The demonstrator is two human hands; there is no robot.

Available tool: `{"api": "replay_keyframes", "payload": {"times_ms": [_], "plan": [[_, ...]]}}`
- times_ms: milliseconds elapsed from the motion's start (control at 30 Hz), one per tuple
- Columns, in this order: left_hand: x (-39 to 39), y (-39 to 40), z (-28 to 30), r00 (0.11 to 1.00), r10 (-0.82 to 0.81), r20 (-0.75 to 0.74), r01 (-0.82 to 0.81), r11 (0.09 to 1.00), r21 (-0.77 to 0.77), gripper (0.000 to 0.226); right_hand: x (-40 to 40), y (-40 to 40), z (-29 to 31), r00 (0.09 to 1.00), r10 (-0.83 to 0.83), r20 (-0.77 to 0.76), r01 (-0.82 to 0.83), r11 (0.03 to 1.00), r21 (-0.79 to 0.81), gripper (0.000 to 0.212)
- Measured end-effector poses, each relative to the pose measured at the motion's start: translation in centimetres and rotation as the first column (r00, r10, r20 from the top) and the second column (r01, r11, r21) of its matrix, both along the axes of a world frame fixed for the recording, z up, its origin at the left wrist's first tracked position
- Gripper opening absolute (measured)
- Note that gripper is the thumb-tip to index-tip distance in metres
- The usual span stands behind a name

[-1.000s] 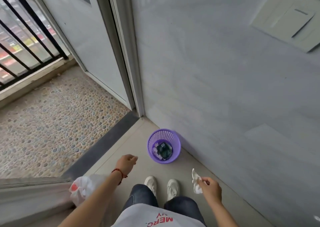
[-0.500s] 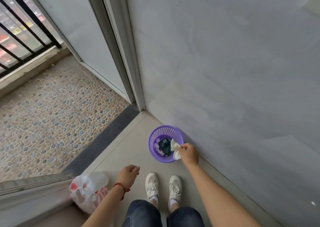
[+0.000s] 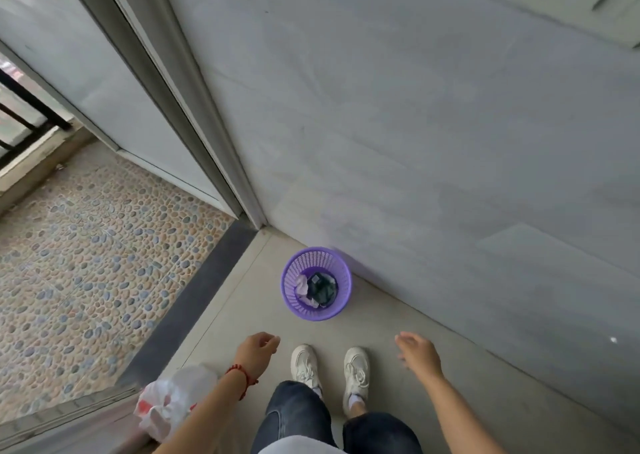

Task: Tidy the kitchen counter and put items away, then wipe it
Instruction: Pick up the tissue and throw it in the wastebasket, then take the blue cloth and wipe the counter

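A small purple mesh waste basket [image 3: 343,273] stands on the floor against the grey wall, just ahead of my feet. Inside it lie crumpled white tissue [image 3: 302,285] and something dark. My right hand [image 3: 419,351] hangs below and right of the basket, fingers relaxed and holding nothing. My left hand [image 3: 258,351], with a red cord bracelet on the wrist, hangs below and left of the basket, fingers loosely curled and empty.
A white and red plastic bag [image 3: 173,401] lies on the floor at lower left by a sliding door track. A pebble-patterned balcony floor [image 3: 86,263] and black railing lie to the left. My white shoes [image 3: 329,370] stand between the hands.
My right hand carried the white tissue to the basket, let it go there, and has drawn back empty. The left hand has barely moved.
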State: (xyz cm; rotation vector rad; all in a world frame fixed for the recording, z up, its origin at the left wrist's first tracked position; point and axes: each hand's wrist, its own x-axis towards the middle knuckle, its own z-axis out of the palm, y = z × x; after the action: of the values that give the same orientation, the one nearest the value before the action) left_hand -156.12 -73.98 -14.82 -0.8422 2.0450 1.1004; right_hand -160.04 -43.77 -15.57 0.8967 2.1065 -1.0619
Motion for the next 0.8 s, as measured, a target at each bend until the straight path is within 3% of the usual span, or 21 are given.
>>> {"api": "replay_keyframes", "payload": {"times_ms": [267, 533, 700, 800], "plan": [[-1.9, 5.1, 1.8, 0.967, -0.254, 0.007, 0.254, 0.965, -0.058, 0.029, 9.8, 9.5, 1.5, 0.928, -0.373, -0.022, 0.372, 0.928, -0.025, 0.026], [1.1, 19.6, 3.7, 0.87, -0.49, -0.05, 0.486, 0.87, -0.076, 0.028, 21.5, 18.9, 2.8, 0.791, -0.608, -0.067, 0.606, 0.794, -0.046, 0.026], [4.3, 31.2, 4.0, 0.718, -0.695, -0.043, 0.694, 0.719, -0.038, 0.027, 30.2, 24.3, 3.3, 0.599, -0.796, -0.081, 0.794, 0.604, -0.07, 0.017], [6.0, 37.8, 4.4, 0.572, -0.819, -0.051, 0.819, 0.573, -0.023, 0.025, 35.3, 26.2, 3.5, 0.45, -0.892, -0.051, 0.888, 0.453, -0.076, 0.015]]}}
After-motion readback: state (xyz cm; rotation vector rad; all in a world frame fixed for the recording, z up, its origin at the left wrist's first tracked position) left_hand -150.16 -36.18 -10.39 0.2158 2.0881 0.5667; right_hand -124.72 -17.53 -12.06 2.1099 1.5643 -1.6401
